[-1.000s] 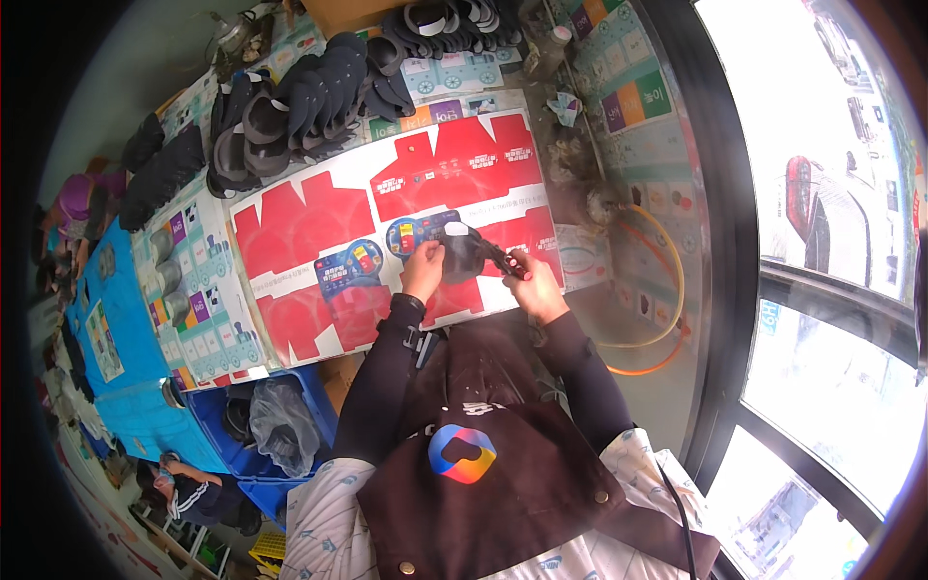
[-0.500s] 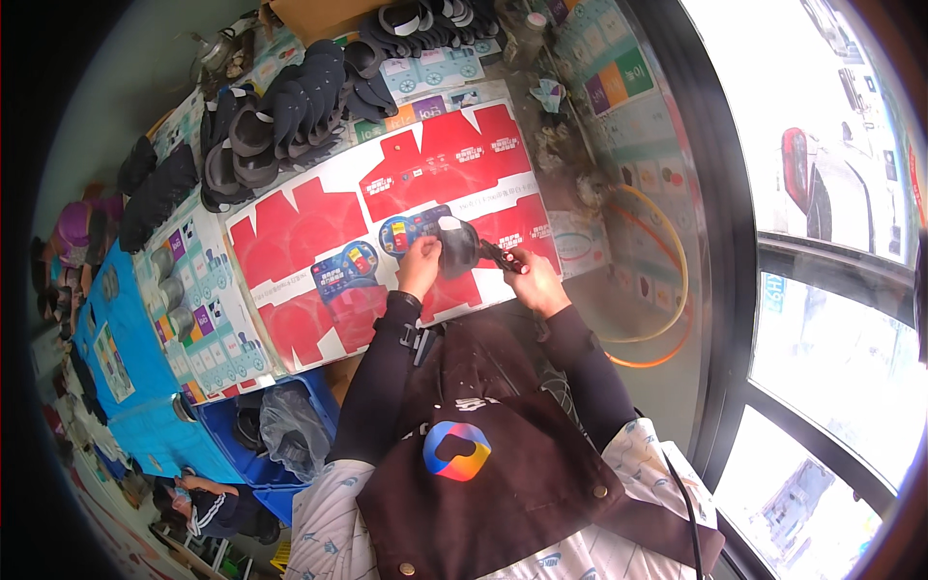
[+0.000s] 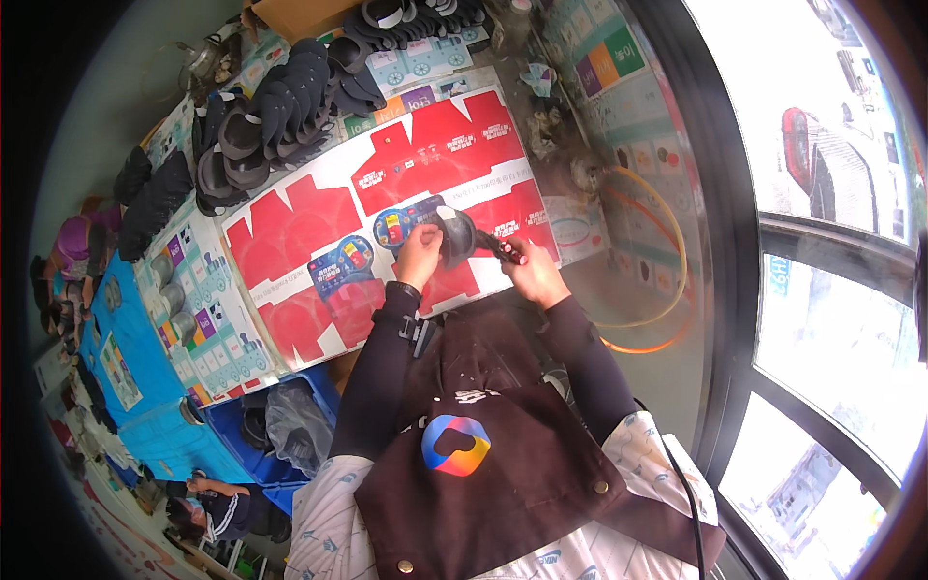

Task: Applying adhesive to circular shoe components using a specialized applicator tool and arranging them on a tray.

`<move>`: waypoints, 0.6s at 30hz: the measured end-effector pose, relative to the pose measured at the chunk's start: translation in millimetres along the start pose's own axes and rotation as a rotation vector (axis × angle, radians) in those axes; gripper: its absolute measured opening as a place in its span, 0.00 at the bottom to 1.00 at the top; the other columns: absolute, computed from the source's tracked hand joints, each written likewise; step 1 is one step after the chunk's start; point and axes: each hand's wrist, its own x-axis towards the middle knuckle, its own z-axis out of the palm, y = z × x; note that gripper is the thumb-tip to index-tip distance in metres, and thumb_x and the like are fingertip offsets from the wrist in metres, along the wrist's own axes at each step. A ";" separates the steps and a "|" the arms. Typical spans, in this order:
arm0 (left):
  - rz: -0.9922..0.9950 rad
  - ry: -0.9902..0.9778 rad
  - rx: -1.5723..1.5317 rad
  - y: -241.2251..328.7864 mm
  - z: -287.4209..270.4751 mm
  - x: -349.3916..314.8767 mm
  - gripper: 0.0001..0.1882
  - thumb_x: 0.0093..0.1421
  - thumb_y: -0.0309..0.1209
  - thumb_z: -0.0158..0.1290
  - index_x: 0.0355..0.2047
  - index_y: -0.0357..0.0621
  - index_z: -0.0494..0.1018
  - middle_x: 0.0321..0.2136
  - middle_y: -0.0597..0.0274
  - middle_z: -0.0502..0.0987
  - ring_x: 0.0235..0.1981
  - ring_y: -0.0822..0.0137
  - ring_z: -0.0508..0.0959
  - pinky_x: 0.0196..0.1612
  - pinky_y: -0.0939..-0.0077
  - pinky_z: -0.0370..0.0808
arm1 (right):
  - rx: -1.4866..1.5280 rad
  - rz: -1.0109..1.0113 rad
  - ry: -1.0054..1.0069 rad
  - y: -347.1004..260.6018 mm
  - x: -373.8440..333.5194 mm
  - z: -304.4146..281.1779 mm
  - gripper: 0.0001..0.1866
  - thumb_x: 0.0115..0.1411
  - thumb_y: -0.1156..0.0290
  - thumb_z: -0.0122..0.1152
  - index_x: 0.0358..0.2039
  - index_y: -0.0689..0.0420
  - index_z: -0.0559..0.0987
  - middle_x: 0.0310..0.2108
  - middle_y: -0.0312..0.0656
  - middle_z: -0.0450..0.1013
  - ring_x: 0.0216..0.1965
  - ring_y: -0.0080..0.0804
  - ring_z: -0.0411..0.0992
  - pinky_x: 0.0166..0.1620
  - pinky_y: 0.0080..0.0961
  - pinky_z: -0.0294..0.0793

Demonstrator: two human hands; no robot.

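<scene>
My left hand [image 3: 420, 257] pinches the near-left edge of a dark grey, curved piece with a cupped form [image 3: 457, 238] and a pale patch at its top. My right hand [image 3: 535, 275] is closed round a dark, scissors-like tool [image 3: 501, 248] with red on its handle. The tool points left, its tip at or very near the right edge of the curved piece; whether they touch is hard to tell. Both hands are above a white sheet printed with red box shapes [image 3: 305, 224], which covers the table in front of me.
Piles of dark curved pieces [image 3: 287, 101] lie at the back left. Some grey cups [image 3: 173, 299] rest left of the sheet. A blue crate with a clear bag [image 3: 298, 426] stands below the table edge. Yellow and orange hoses [image 3: 684, 263] loop at right. Other people [image 3: 227, 510] are at far left.
The curved piece has turned slightly in my left hand, showing less of its pale patch. My right hand and the tool have shifted slightly. The whole view has moved a little.
</scene>
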 end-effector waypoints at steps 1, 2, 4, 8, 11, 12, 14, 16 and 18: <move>0.005 0.001 -0.010 -1.5 -0.3 1.6 0.15 0.71 0.35 0.54 0.53 0.38 0.72 0.42 0.58 0.79 0.40 0.67 0.81 0.42 0.73 0.81 | 0.023 -0.003 0.048 -3.4 1.6 -0.9 0.14 0.58 0.67 0.53 0.39 0.61 0.79 0.33 0.64 0.76 0.42 0.66 0.74 0.45 0.55 0.73; 0.010 0.002 -0.019 -3.3 -0.9 2.3 0.16 0.71 0.35 0.55 0.53 0.38 0.72 0.43 0.58 0.79 0.40 0.67 0.81 0.42 0.73 0.81 | 0.036 0.036 0.042 -5.8 2.5 -4.3 0.13 0.58 0.67 0.54 0.39 0.61 0.79 0.34 0.63 0.76 0.42 0.66 0.74 0.46 0.55 0.73; 0.009 0.001 -0.004 -4.6 -0.4 1.5 0.16 0.71 0.34 0.55 0.53 0.38 0.72 0.43 0.57 0.79 0.40 0.67 0.81 0.42 0.73 0.81 | 0.013 0.045 0.017 -1.7 -0.7 -8.4 0.13 0.58 0.67 0.54 0.39 0.61 0.79 0.34 0.64 0.76 0.43 0.66 0.74 0.45 0.56 0.73; 0.015 0.006 0.001 -3.8 0.8 1.3 0.16 0.71 0.33 0.55 0.53 0.38 0.72 0.43 0.57 0.79 0.41 0.67 0.82 0.42 0.72 0.81 | -0.018 0.045 -0.024 0.2 -3.6 -6.2 0.12 0.58 0.67 0.54 0.38 0.61 0.78 0.34 0.63 0.76 0.43 0.66 0.74 0.45 0.55 0.72; 0.024 -0.010 0.005 -1.6 0.5 0.9 0.16 0.70 0.33 0.55 0.54 0.38 0.72 0.44 0.56 0.79 0.42 0.67 0.82 0.42 0.72 0.82 | 0.013 0.003 0.011 -4.4 -0.4 -4.8 0.12 0.57 0.67 0.54 0.38 0.60 0.78 0.34 0.62 0.76 0.43 0.66 0.74 0.45 0.55 0.72; 0.024 -0.010 0.006 -0.6 0.2 -0.4 0.16 0.70 0.33 0.55 0.54 0.38 0.72 0.44 0.56 0.79 0.42 0.67 0.82 0.42 0.72 0.82 | 0.029 0.024 0.015 -4.6 1.2 -5.0 0.12 0.57 0.67 0.54 0.38 0.60 0.78 0.34 0.62 0.76 0.43 0.66 0.74 0.45 0.55 0.72; 0.014 -0.007 0.021 -0.1 0.2 -1.6 0.16 0.70 0.34 0.55 0.54 0.38 0.72 0.45 0.56 0.79 0.42 0.66 0.82 0.42 0.72 0.82 | 0.048 0.033 0.024 -4.2 2.9 -5.5 0.13 0.57 0.68 0.54 0.39 0.60 0.78 0.34 0.63 0.77 0.43 0.66 0.74 0.46 0.56 0.72; 0.015 -0.009 0.030 0.6 -1.1 -1.9 0.17 0.70 0.34 0.55 0.54 0.38 0.72 0.45 0.56 0.79 0.42 0.66 0.82 0.42 0.71 0.82 | 0.048 0.035 0.028 -1.3 2.1 -5.4 0.13 0.57 0.68 0.54 0.40 0.60 0.78 0.34 0.63 0.77 0.43 0.66 0.74 0.46 0.56 0.72; 0.014 -0.012 0.039 0.6 -1.0 -3.6 0.17 0.70 0.34 0.55 0.54 0.38 0.72 0.45 0.56 0.79 0.42 0.66 0.82 0.42 0.71 0.82 | 0.048 0.039 0.032 2.7 -0.1 -4.5 0.13 0.57 0.68 0.54 0.40 0.60 0.79 0.35 0.63 0.77 0.43 0.65 0.74 0.47 0.56 0.73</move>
